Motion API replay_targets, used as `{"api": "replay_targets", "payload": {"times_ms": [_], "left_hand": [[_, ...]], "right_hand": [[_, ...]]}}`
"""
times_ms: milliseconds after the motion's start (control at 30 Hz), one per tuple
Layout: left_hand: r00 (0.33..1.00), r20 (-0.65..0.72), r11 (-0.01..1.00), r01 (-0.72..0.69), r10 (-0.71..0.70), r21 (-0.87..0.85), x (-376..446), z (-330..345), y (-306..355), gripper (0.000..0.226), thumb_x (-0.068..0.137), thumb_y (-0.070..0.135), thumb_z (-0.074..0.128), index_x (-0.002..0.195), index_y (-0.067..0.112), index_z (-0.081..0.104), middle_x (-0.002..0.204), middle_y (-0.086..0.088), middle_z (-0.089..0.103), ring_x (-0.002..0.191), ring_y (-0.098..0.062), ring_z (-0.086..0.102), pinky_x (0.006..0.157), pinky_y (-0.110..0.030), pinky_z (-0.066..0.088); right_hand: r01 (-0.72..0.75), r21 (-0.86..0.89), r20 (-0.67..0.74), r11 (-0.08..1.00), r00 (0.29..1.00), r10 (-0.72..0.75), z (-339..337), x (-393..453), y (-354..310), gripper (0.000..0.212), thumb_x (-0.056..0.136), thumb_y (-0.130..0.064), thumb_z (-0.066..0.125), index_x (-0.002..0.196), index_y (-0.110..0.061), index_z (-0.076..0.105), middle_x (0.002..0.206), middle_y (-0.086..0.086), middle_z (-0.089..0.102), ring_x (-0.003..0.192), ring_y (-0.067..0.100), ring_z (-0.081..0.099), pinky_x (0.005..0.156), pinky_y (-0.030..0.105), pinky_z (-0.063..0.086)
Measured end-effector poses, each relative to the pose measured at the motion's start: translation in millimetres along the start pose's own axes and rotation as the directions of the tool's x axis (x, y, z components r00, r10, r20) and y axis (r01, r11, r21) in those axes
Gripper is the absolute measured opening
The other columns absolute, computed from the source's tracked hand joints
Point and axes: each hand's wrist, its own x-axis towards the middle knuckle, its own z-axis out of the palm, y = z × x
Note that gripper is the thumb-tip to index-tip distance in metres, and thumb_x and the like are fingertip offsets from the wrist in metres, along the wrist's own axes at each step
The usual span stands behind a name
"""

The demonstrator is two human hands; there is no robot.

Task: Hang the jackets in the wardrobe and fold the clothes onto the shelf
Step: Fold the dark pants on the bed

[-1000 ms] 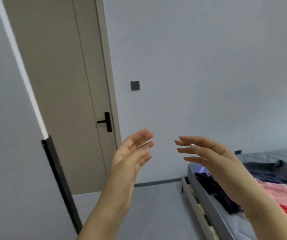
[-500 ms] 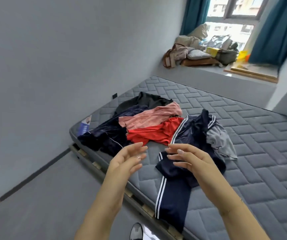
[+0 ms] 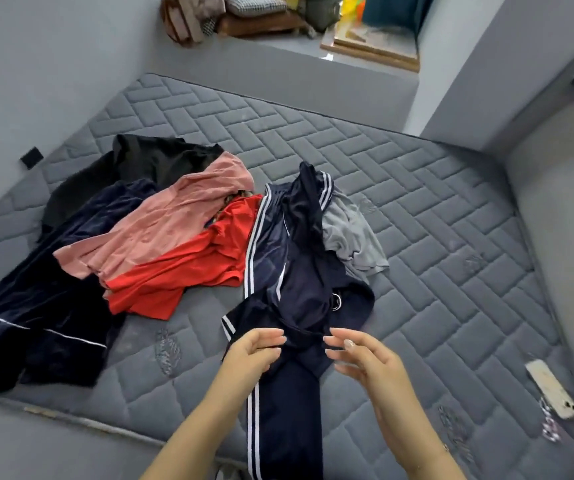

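A heap of clothes lies on the grey quilted mattress (image 3: 417, 209). Navy trousers with white side stripes (image 3: 289, 271) run from the heap down over the bed's near edge. Left of them lie a red garment (image 3: 188, 268), a pink garment (image 3: 174, 220), a black garment (image 3: 154, 161) and a dark navy velvet garment (image 3: 36, 306). A grey garment (image 3: 351, 233) peeks out on the right. My left hand (image 3: 254, 351) and my right hand (image 3: 365, 358) hover just above the striped trousers, palms facing each other, fingers apart, holding nothing.
A white phone (image 3: 552, 389) lies on the mattress near its right edge. A window ledge (image 3: 313, 50) behind the bed carries cushions, bags and boards. Grey walls stand left and right; grey floor (image 3: 36, 452) runs along the bed's near side.
My view has swung from a door and wall round to the bed and down onto the clothes. Both hands stayed open and now hang over the striped trousers.
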Motion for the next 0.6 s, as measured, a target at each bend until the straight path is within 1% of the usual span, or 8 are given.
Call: {"api": "replay_targets", "payload": {"times_ms": [133, 267, 367, 433, 500, 533, 567, 600], "left_hand": [[1.000, 0.019, 0.991, 0.012, -0.014, 0.133, 85.5, 25.6, -32.8, 0.023, 0.089, 0.003, 0.064, 0.100, 0.023, 0.067, 0.106, 0.008, 0.071, 0.090, 0.004, 0.065, 0.071, -0.009, 0.046], [0.998, 0.045, 0.909, -0.065, 0.051, 0.411, 167.7, 61.8, -82.9, 0.024, 0.086, 0.015, 0.070, 0.106, 0.028, 0.063, 0.112, 0.014, 0.063, 0.110, -0.007, 0.058, 0.088, -0.015, 0.040], [0.984, 0.148, 0.703, -0.177, 0.103, 0.689, 223.0, 92.7, -117.3, 0.044, 0.084, 0.032, 0.072, 0.125, 0.029, 0.056, 0.125, 0.015, 0.053, 0.122, -0.007, 0.046, 0.096, -0.019, 0.034], [0.973, 0.167, 0.452, -0.221, 0.157, 0.864, 259.2, 111.7, -136.7, 0.061, 0.080, 0.048, 0.071, 0.134, 0.033, 0.048, 0.136, 0.015, 0.046, 0.130, -0.010, 0.038, 0.105, -0.030, 0.031], [0.983, 0.140, 0.223, -0.165, 0.123, 0.961, 285.9, 127.4, -156.4, 0.069, 0.079, 0.056, 0.068, 0.139, 0.035, 0.041, 0.139, 0.012, 0.043, 0.133, -0.015, 0.036, 0.110, -0.038, 0.026], [0.991, 0.105, 0.175, -0.119, 0.087, 0.977, 293.5, 134.0, -166.7, 0.065, 0.081, 0.055, 0.067, 0.137, 0.034, 0.041, 0.136, 0.010, 0.046, 0.129, -0.017, 0.041, 0.107, -0.038, 0.027], [0.995, 0.067, 0.189, -0.081, 0.077, 0.979, 297.7, 138.4, -176.2, 0.054, 0.084, 0.048, 0.067, 0.131, 0.033, 0.046, 0.129, 0.008, 0.051, 0.122, -0.018, 0.049, 0.101, -0.037, 0.030], [0.995, 0.031, 0.262, -0.056, 0.100, 0.963, 298.9, 140.9, -184.4, 0.038, 0.087, 0.039, 0.067, 0.121, 0.030, 0.052, 0.119, 0.007, 0.057, 0.112, -0.019, 0.055, 0.094, -0.034, 0.033]], "right_hand": [[-0.097, 0.049, -0.104, 0.994, 0.989, 0.102, -18.0, 54.0, 51.4, 0.025, 0.098, -0.005, 0.050, 0.105, -0.014, 0.072, 0.099, 0.000, 0.076, 0.091, 0.013, 0.071, 0.073, 0.022, 0.053], [-0.176, 0.088, -0.173, 0.980, 0.967, 0.189, -46.0, 101.7, 112.4, 0.024, 0.097, -0.005, 0.052, 0.106, -0.014, 0.072, 0.098, -0.001, 0.076, 0.089, 0.011, 0.071, 0.087, 0.033, 0.051], [-0.223, 0.106, -0.192, 0.969, 0.951, 0.240, -76.4, 132.4, 152.1, 0.024, 0.097, -0.004, 0.052, 0.106, -0.013, 0.071, 0.098, 0.000, 0.076, 0.091, 0.015, 0.070, 0.086, 0.031, 0.050], [-0.237, 0.090, -0.198, 0.967, 0.948, 0.251, -97.3, 153.3, 173.8, 0.024, 0.097, -0.003, 0.051, 0.105, -0.013, 0.071, 0.098, 0.001, 0.076, 0.090, 0.014, 0.070, 0.080, 0.025, 0.052], [-0.268, 0.083, -0.195, 0.960, 0.940, 0.280, -115.9, 170.7, 193.7, 0.025, 0.098, -0.004, 0.050, 0.105, -0.014, 0.071, 0.099, 0.001, 0.076, 0.090, 0.014, 0.070, 0.079, 0.024, 0.052], [-0.293, 0.084, -0.192, 0.952, 0.933, 0.304, -123.5, 176.8, 203.3, 0.025, 0.098, -0.004, 0.049, 0.106, -0.013, 0.071, 0.099, 0.002, 0.076, 0.090, 0.014, 0.070, 0.081, 0.027, 0.051], [-0.315, 0.084, -0.188, 0.945, 0.927, 0.326, -129.4, 181.5, 211.6, 0.025, 0.098, -0.005, 0.048, 0.106, -0.012, 0.071, 0.100, 0.002, 0.076, 0.090, 0.015, 0.069, 0.082, 0.028, 0.051], [-0.334, 0.081, -0.185, 0.939, 0.921, 0.344, -134.4, 185.1, 218.7, 0.025, 0.098, -0.006, 0.048, 0.106, -0.012, 0.071, 0.100, 0.002, 0.076, 0.090, 0.014, 0.069, 0.082, 0.029, 0.050]]}}
